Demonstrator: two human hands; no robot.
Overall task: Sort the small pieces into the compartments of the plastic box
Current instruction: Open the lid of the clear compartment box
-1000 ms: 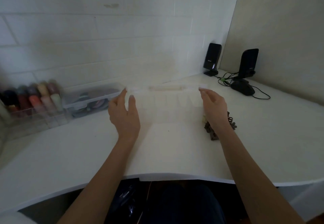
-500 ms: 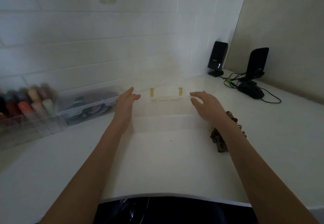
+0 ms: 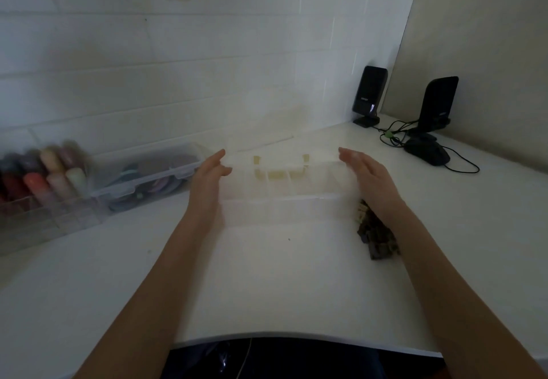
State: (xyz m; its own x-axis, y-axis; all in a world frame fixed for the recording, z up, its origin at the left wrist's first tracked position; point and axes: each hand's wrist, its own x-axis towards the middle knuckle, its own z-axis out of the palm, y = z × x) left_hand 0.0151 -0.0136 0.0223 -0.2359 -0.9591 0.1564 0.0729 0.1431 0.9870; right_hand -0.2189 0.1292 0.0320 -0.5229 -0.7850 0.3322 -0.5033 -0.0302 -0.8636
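Note:
A clear plastic box [image 3: 281, 203] with compartments sits in the middle of the white desk. Its transparent lid [image 3: 281, 162], with two yellow latches, lies folded back toward the wall. My left hand [image 3: 207, 183] is at the box's left end with straight fingers, holding nothing. On the other end, my right hand [image 3: 367, 180] hovers with relaxed, extended fingers. A pile of small dark brown and tan pieces [image 3: 375, 236] lies on the desk right of the box, partly hidden under my right wrist.
A clear lidded case [image 3: 148, 177] with coloured items and an organiser of coloured cylinders [image 3: 44, 180] stand at the left by the wall. Two black speakers [image 3: 369, 97] [image 3: 439, 103], a black mouse [image 3: 427, 153] and cables occupy the back right corner.
The lid went from held upright by both hands to folded back toward the wall. Both hands have let go and now sit open at the box's ends.

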